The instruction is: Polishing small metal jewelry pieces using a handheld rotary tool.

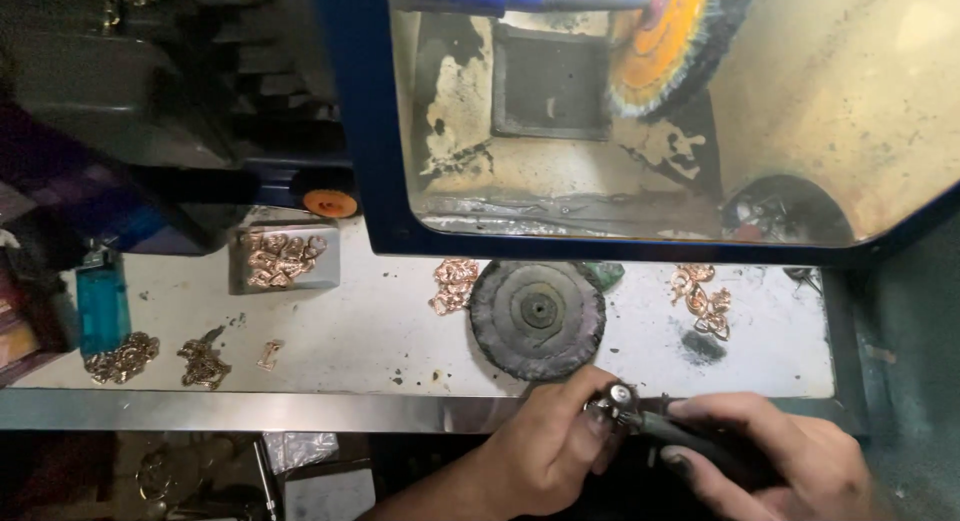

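Note:
My left hand (pixel 545 446) and my right hand (pixel 770 456) meet low at the front edge of a metal shelf (pixel 400 381). The right hand grips a dark hand-held tool (pixel 685 433) with a shiny metal tip (pixel 620 396). My left fingers pinch something small at that tip; what it is cannot be made out. Just beyond the hands a dark round buffing wheel (pixel 538 319) lies flat on the shelf.
Small heaps of gold-coloured jewellery lie on the shelf: by the wheel (pixel 455 284), at right (pixel 703 301), in a small tray (pixel 283 258), at far left (pixel 122 358). A blue lighter (pixel 102 301) stands at left. An orange polishing wheel (pixel 665 41) sits inside the blue-framed hood.

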